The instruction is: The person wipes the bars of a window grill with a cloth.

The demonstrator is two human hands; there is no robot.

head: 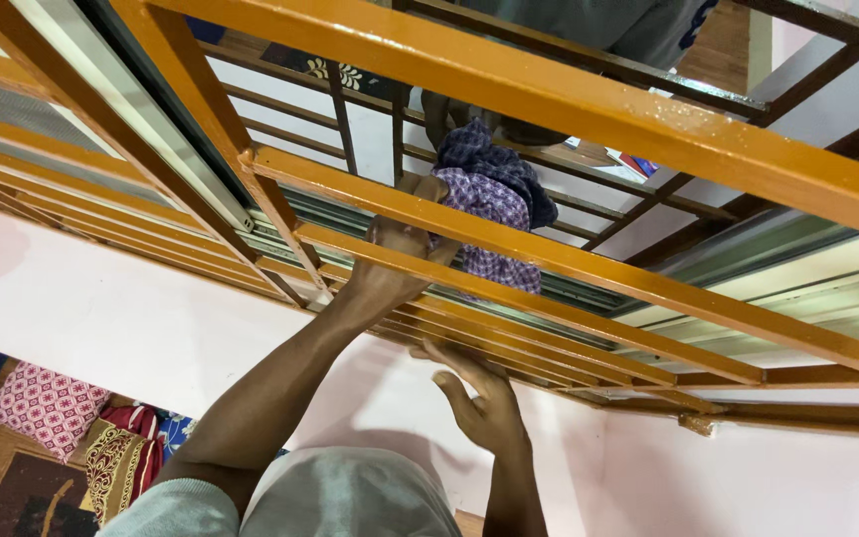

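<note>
Cloth (494, 199), bunched, sits behind an orange-painted window grille (549, 99), pressed against the glass pane (280, 109) between two horizontal bars. Gaps between the bars are narrow; the lower bars crowd close together toward the bottom rail, so room there is tight. The upper gap, where the cloth is, is wider. Thin dark bars run behind the orange ones.

Left hand (400, 259) reaches up through the grille, fingers closed on the lower part of the cloth, an orange bar crossing just in front of the knuckles. Right hand (479, 398) is below, well apart from the cloth, palm open and fingers spread, fingertips touching the underside of the lowest bars near the pink wall (101, 318).

Cloth is a purple and white check fabric, with a darker blue patterned fold on top, crumpled into a wad.

Lower left: patterned red fabrics (47, 403) on a wooden floor. Grey sleeve (350, 497) at bottom edge.
</note>
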